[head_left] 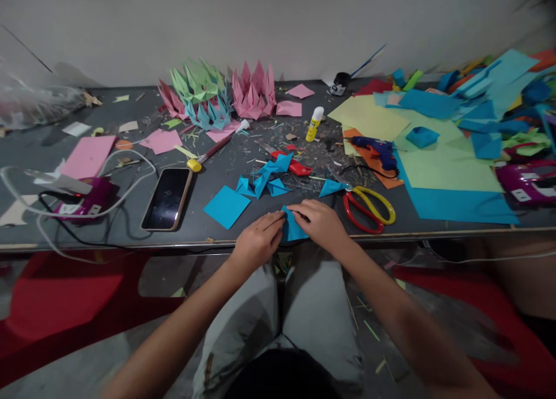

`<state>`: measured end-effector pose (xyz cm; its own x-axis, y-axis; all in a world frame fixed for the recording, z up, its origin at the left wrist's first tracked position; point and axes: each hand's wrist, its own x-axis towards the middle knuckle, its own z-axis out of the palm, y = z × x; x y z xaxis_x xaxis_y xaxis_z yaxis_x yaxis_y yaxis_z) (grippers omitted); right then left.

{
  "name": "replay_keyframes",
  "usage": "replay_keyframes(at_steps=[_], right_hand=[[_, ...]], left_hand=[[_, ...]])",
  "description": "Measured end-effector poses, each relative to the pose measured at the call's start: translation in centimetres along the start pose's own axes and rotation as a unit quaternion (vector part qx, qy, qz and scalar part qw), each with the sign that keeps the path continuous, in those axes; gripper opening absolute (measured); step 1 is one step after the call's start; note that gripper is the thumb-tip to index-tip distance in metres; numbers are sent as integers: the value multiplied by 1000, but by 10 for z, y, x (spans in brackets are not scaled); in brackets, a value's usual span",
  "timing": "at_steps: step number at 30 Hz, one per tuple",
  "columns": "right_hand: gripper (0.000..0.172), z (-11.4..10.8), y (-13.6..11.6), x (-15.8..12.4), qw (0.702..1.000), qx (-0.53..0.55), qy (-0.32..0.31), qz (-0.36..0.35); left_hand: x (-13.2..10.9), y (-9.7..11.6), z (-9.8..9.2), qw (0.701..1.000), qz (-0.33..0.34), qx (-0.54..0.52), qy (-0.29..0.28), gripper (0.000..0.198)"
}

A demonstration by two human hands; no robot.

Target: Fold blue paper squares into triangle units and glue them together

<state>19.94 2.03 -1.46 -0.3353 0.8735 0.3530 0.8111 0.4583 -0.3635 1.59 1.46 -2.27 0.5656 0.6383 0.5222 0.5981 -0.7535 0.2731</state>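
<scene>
A small piece of blue paper (pixel 293 228) lies at the table's front edge between my two hands. My left hand (pixel 260 237) has its fingers closed together on the paper's left side. From the right, my right hand (pixel 319 220) pinches the paper near its top corner. Just beyond them sit several folded blue paper pieces (pixel 263 182), with one more folded piece (pixel 332 187) to the right. A flat blue paper square (pixel 227 207) rests left of my hands. Red-and-yellow-handled scissors (pixel 369 209) lie to the right of my right hand.
A phone (pixel 167 199), a purple power strip (pixel 82 199) and white cable are at left. Folded paper crowns (pixel 254 92) stand at the back. A glue stick (pixel 315 124), a blue glue gun (pixel 376 153) and stacked paper sheets (pixel 452 173) are on the right. Red chairs (pixel 69 295) flank me.
</scene>
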Motion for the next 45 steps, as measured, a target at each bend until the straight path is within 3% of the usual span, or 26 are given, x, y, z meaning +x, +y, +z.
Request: replay_keyframes(at_steps=[20, 38, 45], right_hand=[[28, -2, 3, 2, 1000, 6, -14, -8], [28, -4, 0, 3, 998, -35, -45, -29], [29, -5, -11, 5, 994, -77, -62, 37]], left_hand=[[1, 4, -3, 1000, -3, -1, 7, 20], [5, 7, -9, 998, -15, -2, -56, 21], [6, 15, -16, 995, -50, 41, -70, 25]])
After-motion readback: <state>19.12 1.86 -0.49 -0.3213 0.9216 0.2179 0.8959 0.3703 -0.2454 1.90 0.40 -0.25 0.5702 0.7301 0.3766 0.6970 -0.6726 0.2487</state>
